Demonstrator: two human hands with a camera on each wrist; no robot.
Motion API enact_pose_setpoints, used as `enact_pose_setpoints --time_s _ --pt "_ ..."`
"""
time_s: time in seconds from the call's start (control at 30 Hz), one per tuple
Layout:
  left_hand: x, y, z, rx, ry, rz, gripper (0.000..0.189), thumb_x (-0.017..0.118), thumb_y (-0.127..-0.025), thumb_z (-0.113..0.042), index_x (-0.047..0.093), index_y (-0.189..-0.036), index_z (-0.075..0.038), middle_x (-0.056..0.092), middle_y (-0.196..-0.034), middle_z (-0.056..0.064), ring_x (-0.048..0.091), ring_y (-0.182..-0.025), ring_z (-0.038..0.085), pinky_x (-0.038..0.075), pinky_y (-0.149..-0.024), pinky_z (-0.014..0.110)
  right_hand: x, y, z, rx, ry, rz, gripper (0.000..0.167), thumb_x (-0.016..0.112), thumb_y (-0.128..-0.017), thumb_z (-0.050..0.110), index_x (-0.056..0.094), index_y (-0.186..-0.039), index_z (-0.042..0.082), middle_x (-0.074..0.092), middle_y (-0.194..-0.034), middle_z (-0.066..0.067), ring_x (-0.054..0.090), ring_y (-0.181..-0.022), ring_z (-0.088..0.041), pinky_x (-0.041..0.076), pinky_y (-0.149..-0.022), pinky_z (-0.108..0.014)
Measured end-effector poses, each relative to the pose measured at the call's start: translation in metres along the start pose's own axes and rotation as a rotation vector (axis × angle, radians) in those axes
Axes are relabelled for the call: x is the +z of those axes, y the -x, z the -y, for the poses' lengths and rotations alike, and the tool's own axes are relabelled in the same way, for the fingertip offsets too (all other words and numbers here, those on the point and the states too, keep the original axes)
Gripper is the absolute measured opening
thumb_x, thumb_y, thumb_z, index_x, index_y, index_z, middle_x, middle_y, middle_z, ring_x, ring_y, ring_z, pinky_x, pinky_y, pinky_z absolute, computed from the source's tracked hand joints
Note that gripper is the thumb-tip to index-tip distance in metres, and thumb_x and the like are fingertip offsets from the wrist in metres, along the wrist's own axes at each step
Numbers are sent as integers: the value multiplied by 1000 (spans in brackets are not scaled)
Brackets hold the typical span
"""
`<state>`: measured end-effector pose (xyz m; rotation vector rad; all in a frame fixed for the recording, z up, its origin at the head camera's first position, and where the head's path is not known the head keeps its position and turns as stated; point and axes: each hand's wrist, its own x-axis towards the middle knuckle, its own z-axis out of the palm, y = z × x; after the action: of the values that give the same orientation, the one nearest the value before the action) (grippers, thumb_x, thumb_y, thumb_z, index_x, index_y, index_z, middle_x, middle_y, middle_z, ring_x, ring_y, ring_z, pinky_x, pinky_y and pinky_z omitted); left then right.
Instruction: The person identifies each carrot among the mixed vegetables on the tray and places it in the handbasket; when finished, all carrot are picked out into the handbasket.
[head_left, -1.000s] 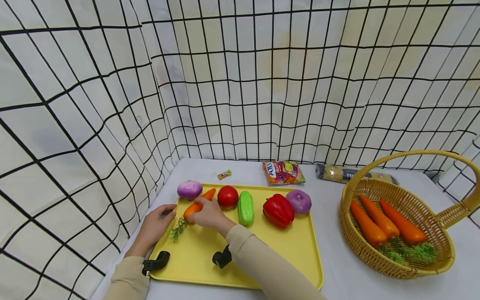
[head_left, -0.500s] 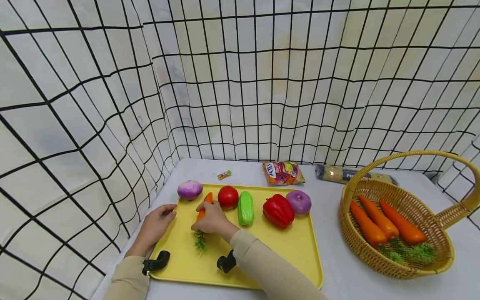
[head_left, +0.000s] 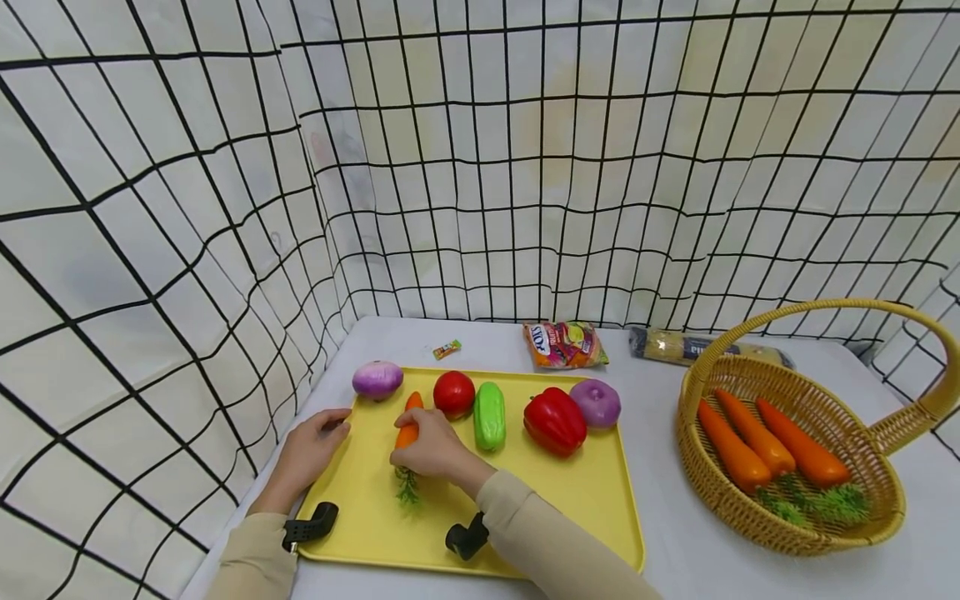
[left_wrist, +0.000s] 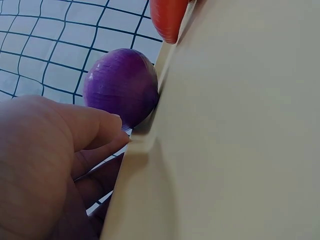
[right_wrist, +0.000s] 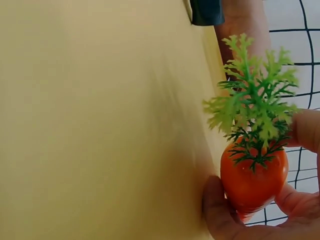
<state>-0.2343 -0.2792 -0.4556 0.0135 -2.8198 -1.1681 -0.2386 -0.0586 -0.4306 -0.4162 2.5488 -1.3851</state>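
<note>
In the head view my right hand [head_left: 438, 450] grips an orange toy carrot [head_left: 407, 433] over the left part of a yellow tray [head_left: 375, 533]. The right wrist view shows thumb and fingers around the carrot's thick end, its green leaves [right_wrist: 255, 100] pointing away from the palm. My left hand [head_left: 307, 454] is at the tray's left edge, fingertips right at the rim, just in front of a purple onion [left_wrist: 120, 87]. A red tomato [head_left: 453, 394] and a green cucumber [head_left: 490, 417] lie to the right of the carrot.
Farther right on the tray are a red bell pepper [head_left: 555, 421] and another purple onion [head_left: 596, 403]. A wicker basket [head_left: 693, 450] with 3 carrots [head_left: 802, 446] stands at right. Behind lie a candy [head_left: 447, 349], a snack bag [head_left: 566, 344] and a long packet [head_left: 675, 346]. Black netting [head_left: 480, 158] surrounds the table.
The carrot, slanted in my right hand before, has turned nearly upright in the head view, its leaves swinging right. The right hand has shifted slightly right and nearer. My left hand has stayed put.
</note>
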Motion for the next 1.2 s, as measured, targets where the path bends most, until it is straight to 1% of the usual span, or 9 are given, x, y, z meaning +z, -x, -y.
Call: enact_pose_setpoints --time_s 0.23,0.43,0.53,0.67,0.83,0.97,1.1,1.2 --pt "0 -1 0 -4 -1 -2 41 51 -102 -23 54 -137 -1 56 -132 23 50 -123 39 42 -101 53 -1 4 -1 -34 -32 -12 40 78 -75 15 67 -113 12 55 -115 -6 51 -91 -17 50 -71 -25" --pt "0 0 -2 7 5 1 41 52 -102 -23 53 -137 -1 56 -131 23 50 -123 39 41 -101 53 -6 3 -2 -32 -215 -74 34 75 -75 12 69 -108 16 55 -109 -2 54 -87 -19 53 -69 -28" --pt "-1 0 -2 12 7 2 41 52 -102 -22 54 -137 -1 56 -131 23 50 -122 39 41 -101 54 -10 4 -2 -49 -269 -101 31 73 -75 10 69 -105 17 56 -110 -2 55 -86 -19 53 -65 -27" --pt "-1 1 -1 12 7 4 41 51 -102 -22 53 -137 0 56 -131 23 50 -122 39 42 -101 54 -14 6 -3 -79 -268 -124 33 72 -75 8 70 -107 16 56 -112 -4 55 -85 -19 53 -64 -27" --pt "0 2 0 4 14 -1 41 51 -102 -22 54 -137 0 56 -131 23 50 -123 39 41 -101 54 -22 15 -3 -136 -230 -160 35 72 -74 9 69 -109 15 54 -111 -5 53 -90 -20 52 -67 -27" --pt "0 2 0 11 14 -10 41 52 -102 -23 54 -136 -1 57 -131 23 50 -122 39 41 -101 53 -39 24 -5 -173 -245 -161 34 72 -77 11 70 -110 15 55 -111 -5 53 -93 -21 52 -70 -29" --pt "0 1 1 18 16 -8 41 52 -102 -23 54 -137 -1 56 -132 22 51 -122 38 42 -101 52 -65 36 -9 -157 -269 -148 32 70 -81 13 71 -112 19 55 -120 -6 53 -98 -25 54 -74 -32" --pt "-1 1 3 14 21 -8 41 51 -102 -22 53 -137 -1 56 -132 22 50 -123 38 42 -101 52 -87 46 -15 -147 -263 -158 31 69 -84 14 71 -114 21 53 -126 -7 55 -97 -26 55 -75 -32"
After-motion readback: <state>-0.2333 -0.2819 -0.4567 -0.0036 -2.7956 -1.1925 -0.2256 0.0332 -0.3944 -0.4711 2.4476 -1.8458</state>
